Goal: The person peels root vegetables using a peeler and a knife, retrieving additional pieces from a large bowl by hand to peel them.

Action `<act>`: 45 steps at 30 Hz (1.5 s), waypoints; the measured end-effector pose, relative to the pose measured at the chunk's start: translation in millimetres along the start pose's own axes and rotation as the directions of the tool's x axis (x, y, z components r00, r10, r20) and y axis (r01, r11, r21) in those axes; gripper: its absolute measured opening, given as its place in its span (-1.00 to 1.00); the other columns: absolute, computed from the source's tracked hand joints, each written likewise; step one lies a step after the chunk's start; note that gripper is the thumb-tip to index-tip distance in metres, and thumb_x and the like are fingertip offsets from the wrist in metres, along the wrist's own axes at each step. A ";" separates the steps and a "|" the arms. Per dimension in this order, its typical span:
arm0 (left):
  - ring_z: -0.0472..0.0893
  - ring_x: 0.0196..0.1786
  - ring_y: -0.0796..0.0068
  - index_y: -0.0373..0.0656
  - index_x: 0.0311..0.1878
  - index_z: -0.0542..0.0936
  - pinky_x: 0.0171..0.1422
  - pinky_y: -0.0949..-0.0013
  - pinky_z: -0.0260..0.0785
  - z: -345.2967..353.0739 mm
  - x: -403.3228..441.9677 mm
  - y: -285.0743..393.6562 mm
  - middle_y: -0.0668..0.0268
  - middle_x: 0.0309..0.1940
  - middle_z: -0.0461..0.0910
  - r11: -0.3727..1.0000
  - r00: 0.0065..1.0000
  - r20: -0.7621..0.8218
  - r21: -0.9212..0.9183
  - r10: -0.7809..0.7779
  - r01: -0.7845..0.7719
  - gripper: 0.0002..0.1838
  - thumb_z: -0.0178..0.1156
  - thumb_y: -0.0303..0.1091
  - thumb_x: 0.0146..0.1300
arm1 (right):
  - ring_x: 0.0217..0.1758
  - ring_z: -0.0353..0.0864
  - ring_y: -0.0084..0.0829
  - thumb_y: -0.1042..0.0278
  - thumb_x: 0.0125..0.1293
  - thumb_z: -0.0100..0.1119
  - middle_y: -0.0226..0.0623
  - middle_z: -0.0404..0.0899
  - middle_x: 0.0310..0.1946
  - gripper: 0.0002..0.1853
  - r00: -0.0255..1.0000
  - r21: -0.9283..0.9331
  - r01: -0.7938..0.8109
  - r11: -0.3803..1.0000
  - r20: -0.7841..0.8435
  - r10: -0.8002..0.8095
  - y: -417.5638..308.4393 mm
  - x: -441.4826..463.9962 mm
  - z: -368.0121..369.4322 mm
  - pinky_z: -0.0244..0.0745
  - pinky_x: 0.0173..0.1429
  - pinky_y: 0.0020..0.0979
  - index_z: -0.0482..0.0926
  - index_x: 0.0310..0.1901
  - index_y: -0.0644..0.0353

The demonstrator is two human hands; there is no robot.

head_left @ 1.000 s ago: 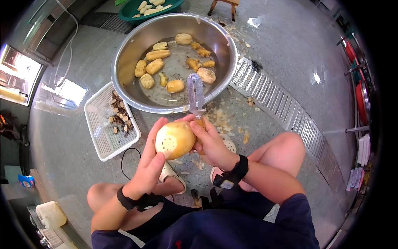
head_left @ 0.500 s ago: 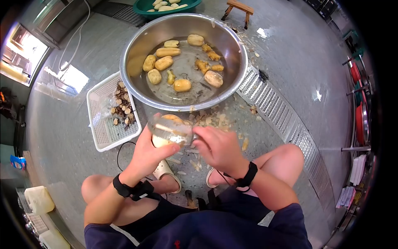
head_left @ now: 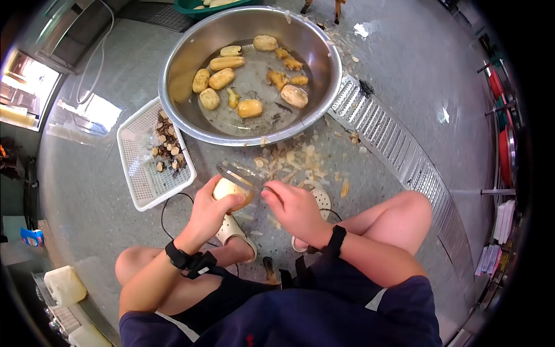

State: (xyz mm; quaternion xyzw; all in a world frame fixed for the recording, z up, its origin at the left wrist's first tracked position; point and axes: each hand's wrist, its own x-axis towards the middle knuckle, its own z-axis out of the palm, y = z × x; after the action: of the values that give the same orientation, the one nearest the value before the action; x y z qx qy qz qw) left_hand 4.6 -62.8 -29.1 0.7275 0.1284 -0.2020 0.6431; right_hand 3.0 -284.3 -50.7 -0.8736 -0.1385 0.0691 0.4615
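Observation:
My left hand point(head_left: 207, 213) is wrapped round a pale, peeled-looking piece of lotus root point(head_left: 224, 191), held above the floor between my knees. My right hand point(head_left: 298, 213) grips a metal peeler point(head_left: 236, 177), whose blade lies across the upper side of the root. Beyond my hands stands a wide steel basin point(head_left: 245, 140) with shallow water. In it lie several brownish-yellow lotus root pieces point(head_left: 250, 108) and a few knobbly pieces of ginger point(head_left: 277, 79). Thin peelings point(head_left: 300, 159) are scattered on the floor near my right hand.
Left of the basin, a white plastic basket point(head_left: 144, 194) contains dark scraps with pale cut ends. Behind are a green tub point(head_left: 184, 8) with pale roots and wooden stool legs point(head_left: 337, 10). A metal drain grate point(head_left: 393, 141) curves along the right. A whitish jug point(head_left: 65, 285) stands lower left.
The blurred peeler now shows clearly across the root's upper side. The root and both hands are slightly lower relative to the basin, and the whole view has shifted a little.

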 end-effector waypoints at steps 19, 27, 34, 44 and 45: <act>0.52 0.35 0.23 -0.34 0.58 0.21 0.46 0.22 0.36 -8.7 -12.8 13.7 0.09 0.27 0.50 0.945 0.968 0.080 0.211 0.239 -0.250 0.14 0.59 -0.25 -0.07 | -0.23 0.65 0.17 0.18 0.57 0.08 0.08 0.67 -0.33 -0.69 0.964 0.262 -0.263 0.929 0.121 0.239 16.6 3.1 -7.3 0.50 -0.15 0.02 0.60 -0.07 0.31; 0.55 0.24 0.05 -0.36 0.56 0.22 0.38 0.14 0.39 -27.1 -17.3 30.0 0.00 0.19 0.46 0.719 0.877 0.194 0.509 0.440 -0.474 0.28 0.63 -0.13 -0.31 | -0.42 0.63 -0.28 0.19 0.35 0.37 -0.33 0.61 -0.38 -0.73 0.895 -0.128 0.439 0.889 -0.022 -0.445 -14.9 -1.5 -41.6 0.45 -0.41 -0.28 0.62 -0.03 0.12; 0.54 0.25 0.01 -0.37 0.55 0.25 0.38 0.13 0.38 -30.5 -17.7 34.9 -0.01 0.21 0.44 0.659 0.806 0.296 0.467 0.512 -0.590 0.27 0.61 -0.15 -0.32 | -0.43 0.63 -0.32 0.17 0.33 0.38 -0.40 0.61 -0.38 -0.73 0.883 -0.121 0.469 0.875 0.028 -0.469 -12.3 -1.1 -48.2 0.42 -0.44 -0.27 0.63 -0.03 0.10; 0.54 0.27 0.04 -0.31 0.68 -0.24 0.40 0.13 0.37 -30.8 -14.1 15.2 0.00 0.22 0.45 0.742 0.832 0.242 0.377 0.499 -0.554 0.54 0.63 -0.11 -0.26 | -0.35 0.71 -0.14 0.14 0.46 0.26 -0.24 0.71 -0.33 -0.76 0.967 0.061 0.250 0.966 0.024 -0.252 -6.0 -3.9 -31.4 0.57 -0.30 -0.18 0.65 -0.08 0.14; 0.54 0.27 0.05 -0.30 0.68 -0.27 0.41 0.13 0.37 -30.5 -15.0 15.6 0.00 0.22 0.45 0.752 0.845 0.230 0.385 0.483 -0.535 0.56 0.63 -0.10 -0.25 | -0.35 0.71 -0.13 0.13 0.47 0.25 -0.23 0.71 -0.33 -0.76 0.970 0.064 0.238 0.969 0.028 -0.240 -5.8 -4.0 -30.1 0.57 -0.29 -0.17 0.65 -0.09 0.13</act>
State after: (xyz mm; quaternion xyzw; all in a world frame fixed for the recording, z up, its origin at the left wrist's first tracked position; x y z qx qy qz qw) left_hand 2.2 -33.8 -5.6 0.8463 -0.1604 -0.0844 0.5009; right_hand 5.6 -306.1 -28.9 -0.8347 -0.2490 0.0328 0.4901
